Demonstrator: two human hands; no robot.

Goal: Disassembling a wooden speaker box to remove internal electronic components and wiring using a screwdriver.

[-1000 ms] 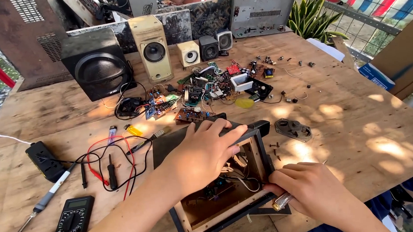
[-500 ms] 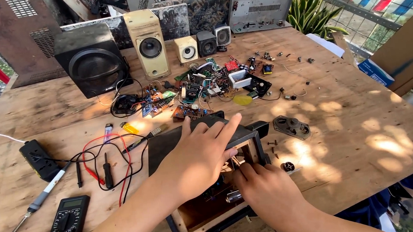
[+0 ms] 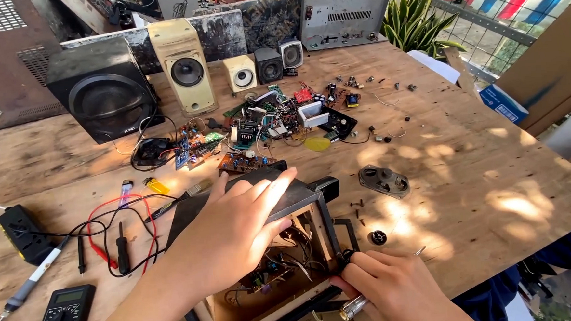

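Observation:
An open wooden speaker box (image 3: 315, 227) with black outer faces lies on the plywood table (image 3: 494, 169), its wires and a small circuit board showing inside. My left hand (image 3: 237, 225) rests flat on its top, fingers spread over the edge. My right hand (image 3: 396, 288) is at the box's near right corner and grips a screwdriver with a clear handle (image 3: 353, 307); its tip is hidden by the fingers.
A pile of circuit boards (image 3: 264, 126) lies behind the box, with several speakers (image 3: 102, 88) further back. A multimeter (image 3: 66, 315), its red and black leads and a soldering iron (image 3: 31, 281) lie left. A metal plate (image 3: 383, 180) and loose screws sit right.
My right hand has slid from inside the box opening back to its near right corner. My left hand stays pressed on the box top.

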